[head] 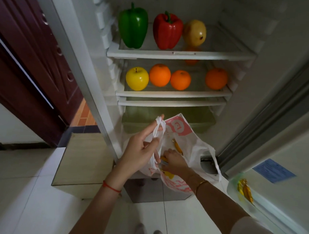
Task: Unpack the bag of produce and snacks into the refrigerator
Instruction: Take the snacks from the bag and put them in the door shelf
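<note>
A white and pink plastic bag (180, 134) hangs in front of the open refrigerator (181, 55). My left hand (141, 150) holds its handle, which is looped over my fingers. My right hand (173, 162) is inside the bag, and its fingers are hidden among gold-wrapped snacks (178, 147). On the top shelf stand a green pepper (133, 25), a red pepper (167, 30) and a yellowish pomegranate-like fruit (194, 32). The shelf below carries a yellow apple (137, 78) and three oranges (160, 75).
More gold-wrapped snacks (245, 189) lie in the door rack at the right. A green crisper drawer (167, 121) sits under the lower shelves. A dark red door (28, 58) stands at the left. A low box-like step (84, 159) is on the tiled floor.
</note>
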### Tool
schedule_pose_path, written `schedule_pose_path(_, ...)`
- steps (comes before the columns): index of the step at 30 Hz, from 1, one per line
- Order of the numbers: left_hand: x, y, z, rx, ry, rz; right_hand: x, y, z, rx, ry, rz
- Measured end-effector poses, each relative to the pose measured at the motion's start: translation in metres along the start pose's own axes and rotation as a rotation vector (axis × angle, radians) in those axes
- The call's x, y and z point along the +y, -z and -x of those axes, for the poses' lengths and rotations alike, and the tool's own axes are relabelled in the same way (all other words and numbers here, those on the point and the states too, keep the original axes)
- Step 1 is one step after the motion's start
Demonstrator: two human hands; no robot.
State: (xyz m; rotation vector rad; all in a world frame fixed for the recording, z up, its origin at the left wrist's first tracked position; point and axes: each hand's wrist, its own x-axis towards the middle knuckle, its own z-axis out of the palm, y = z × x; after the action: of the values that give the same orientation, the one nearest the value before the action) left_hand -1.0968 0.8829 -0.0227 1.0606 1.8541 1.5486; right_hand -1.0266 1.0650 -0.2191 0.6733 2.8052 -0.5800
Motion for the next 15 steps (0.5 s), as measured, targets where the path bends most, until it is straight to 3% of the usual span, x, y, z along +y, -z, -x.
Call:
schedule_pose_path(8,0.007,-0.024,-0.007,-0.028,-0.049,-0.067,-0.002,0.065,0.062,0.306,-0.218,-0.436)
schedule_pose_path(12,0.016,-0.037,-0.01,-0.034,-0.079,-0.069,-0.005,0.097,0.109,0.522,-0.294,-0.767)
schedule_pose_path(15,0.015,-0.046,-0.013,-0.035,-0.073,-0.069,0.008,0.117,0.149,0.686,-0.374,-0.88)
